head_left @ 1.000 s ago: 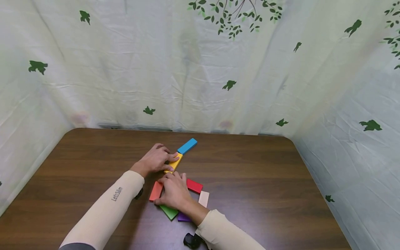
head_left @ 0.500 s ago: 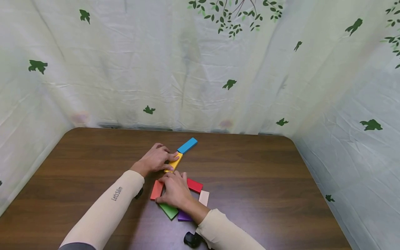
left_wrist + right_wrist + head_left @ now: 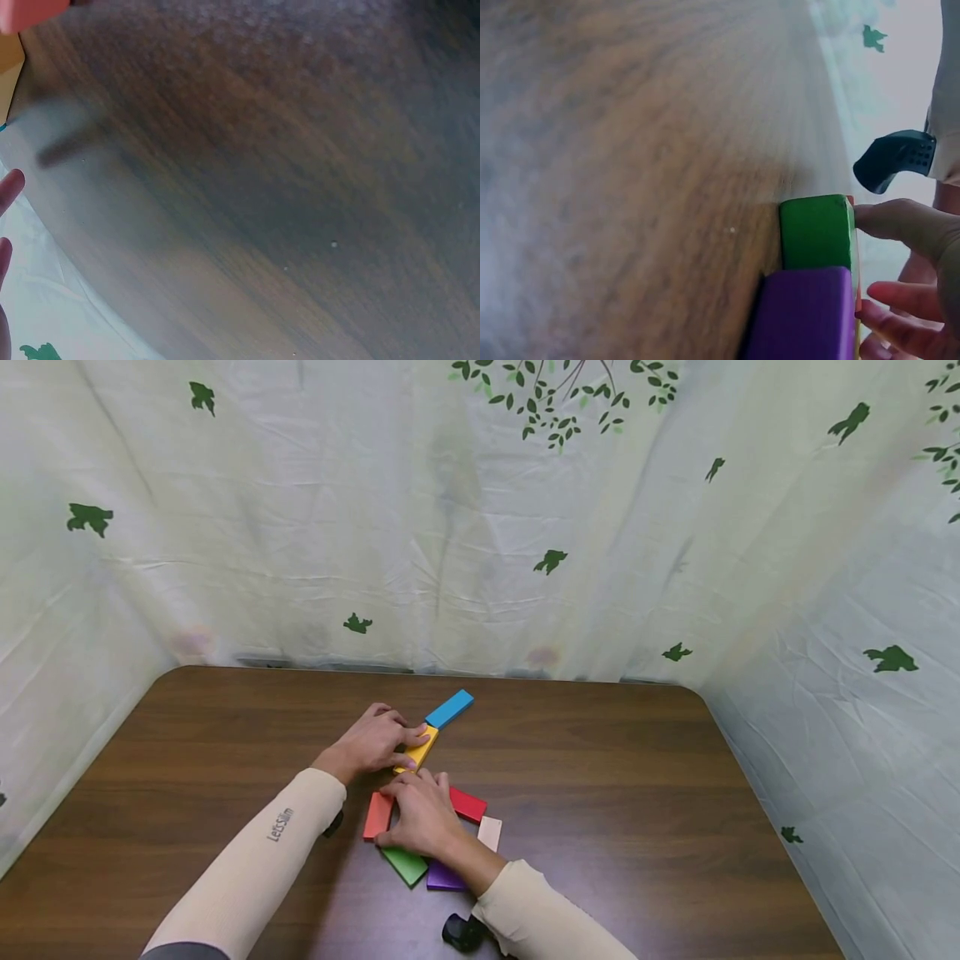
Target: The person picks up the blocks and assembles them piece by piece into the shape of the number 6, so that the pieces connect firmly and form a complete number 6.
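Orange block slid slightly toward right edge of table, broad room between; right hand pinching block. Left hand touches yellow block; grip unclear. Right wrist view adds side of green block.

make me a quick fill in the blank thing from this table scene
The left hand grips the ____ block.
Nearest the far edge of the table lies the ____ block.
The green block sits between the orange block and the ____ block.
The lettered sleeve is the person's ____ one.

Missing words: yellow; blue; purple; left
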A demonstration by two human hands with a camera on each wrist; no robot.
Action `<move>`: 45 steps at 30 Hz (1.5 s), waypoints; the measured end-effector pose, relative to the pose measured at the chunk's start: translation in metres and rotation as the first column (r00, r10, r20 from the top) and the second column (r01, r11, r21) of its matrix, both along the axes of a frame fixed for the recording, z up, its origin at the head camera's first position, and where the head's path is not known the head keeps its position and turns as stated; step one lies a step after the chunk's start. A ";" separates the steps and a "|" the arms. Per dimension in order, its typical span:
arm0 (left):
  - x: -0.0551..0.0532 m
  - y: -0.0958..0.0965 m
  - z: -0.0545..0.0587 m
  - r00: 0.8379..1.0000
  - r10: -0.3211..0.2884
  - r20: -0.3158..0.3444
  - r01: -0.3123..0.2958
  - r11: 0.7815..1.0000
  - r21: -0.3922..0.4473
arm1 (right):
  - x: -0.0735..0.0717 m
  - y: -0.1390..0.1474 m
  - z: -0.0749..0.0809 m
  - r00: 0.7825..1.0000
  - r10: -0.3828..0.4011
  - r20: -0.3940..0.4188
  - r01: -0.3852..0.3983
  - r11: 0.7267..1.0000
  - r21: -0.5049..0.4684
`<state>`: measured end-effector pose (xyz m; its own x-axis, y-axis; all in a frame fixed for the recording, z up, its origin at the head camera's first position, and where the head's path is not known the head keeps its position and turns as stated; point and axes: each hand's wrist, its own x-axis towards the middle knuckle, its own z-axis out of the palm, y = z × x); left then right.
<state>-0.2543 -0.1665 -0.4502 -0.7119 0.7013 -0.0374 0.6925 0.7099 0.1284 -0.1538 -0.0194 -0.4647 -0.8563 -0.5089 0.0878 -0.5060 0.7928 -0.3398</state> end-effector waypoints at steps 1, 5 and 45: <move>0.000 0.000 0.000 1.000 -0.002 -0.002 0.002 1.000 0.001 | 0.000 0.001 0.000 1.000 0.001 0.000 -0.001 1.000 -0.008; 0.000 0.001 0.001 1.000 0.001 -0.005 -0.001 1.000 -0.002 | 0.003 0.006 0.001 1.000 -0.001 -0.009 0.000 0.999 -0.053; -0.002 0.001 -0.004 1.000 0.010 -0.004 -0.010 1.000 -0.010 | 0.050 0.021 -0.006 0.987 -0.136 -0.081 0.139 0.990 0.030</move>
<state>-0.2564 -0.1654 -0.4542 -0.7187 0.6940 -0.0419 0.6861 0.7177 0.1188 -0.1041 0.0019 -0.4707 -0.9095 -0.3909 0.1415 -0.4155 0.8674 -0.2738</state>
